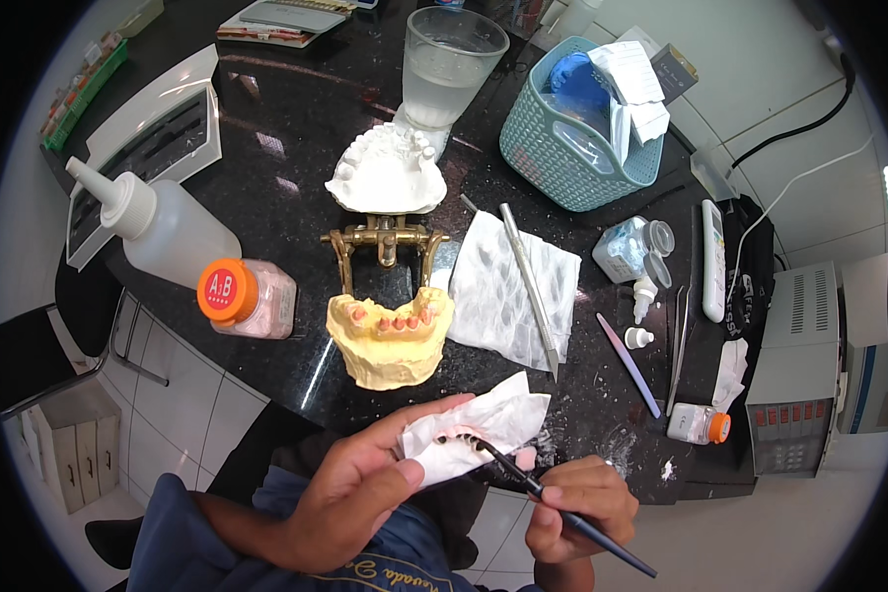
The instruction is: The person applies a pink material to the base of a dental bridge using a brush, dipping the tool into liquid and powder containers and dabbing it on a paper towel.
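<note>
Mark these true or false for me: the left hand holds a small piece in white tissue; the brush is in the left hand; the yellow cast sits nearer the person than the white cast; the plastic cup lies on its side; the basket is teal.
1. The left hand holds a small dental piece in white tissue. True.
2. The brush is in the left hand. False: the right hand holds it.
3. The yellow cast sits nearer the person than the white cast. True.
4. The plastic cup lies on its side. False: it stands upright.
5. The basket is teal. True.

Glossy black stone counter (296,128), matt plaster casts (390,340)
</note>
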Action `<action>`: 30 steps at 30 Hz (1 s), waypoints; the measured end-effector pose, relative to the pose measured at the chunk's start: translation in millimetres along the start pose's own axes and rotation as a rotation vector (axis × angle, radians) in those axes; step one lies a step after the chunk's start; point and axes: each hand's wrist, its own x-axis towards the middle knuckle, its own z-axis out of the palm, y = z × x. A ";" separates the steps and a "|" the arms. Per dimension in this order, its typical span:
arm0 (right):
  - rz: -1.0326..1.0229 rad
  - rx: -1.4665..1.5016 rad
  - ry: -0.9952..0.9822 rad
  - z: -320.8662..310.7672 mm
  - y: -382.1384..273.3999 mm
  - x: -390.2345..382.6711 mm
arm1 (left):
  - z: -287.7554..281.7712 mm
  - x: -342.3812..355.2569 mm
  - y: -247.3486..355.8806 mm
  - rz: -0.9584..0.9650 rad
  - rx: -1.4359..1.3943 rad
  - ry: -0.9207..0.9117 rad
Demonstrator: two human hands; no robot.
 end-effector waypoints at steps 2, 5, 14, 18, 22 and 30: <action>-0.002 -0.002 -0.008 -1.2 0.5 -0.7 | -0.2 -0.1 1.1 -0.008 0.019 -0.005; -0.026 0.018 -0.022 -2.0 0.2 -3.5 | -1.3 -0.3 -0.1 0.001 0.018 -0.008; 0.079 0.035 0.260 -12.2 -13.8 24.9 | -7.7 -4.0 -5.3 0.032 -0.125 -0.106; -0.029 0.037 0.147 -16.9 -19.7 119.3 | -5.5 -5.0 -11.3 0.115 -0.206 -0.051; 0.012 -0.047 0.041 23.0 -15.2 215.1 | -6.6 -10.8 -9.2 0.141 -0.239 -0.015; 0.036 -0.605 -0.230 75.3 34.9 277.9 | 1.5 -25.9 -1.0 0.081 -0.234 0.031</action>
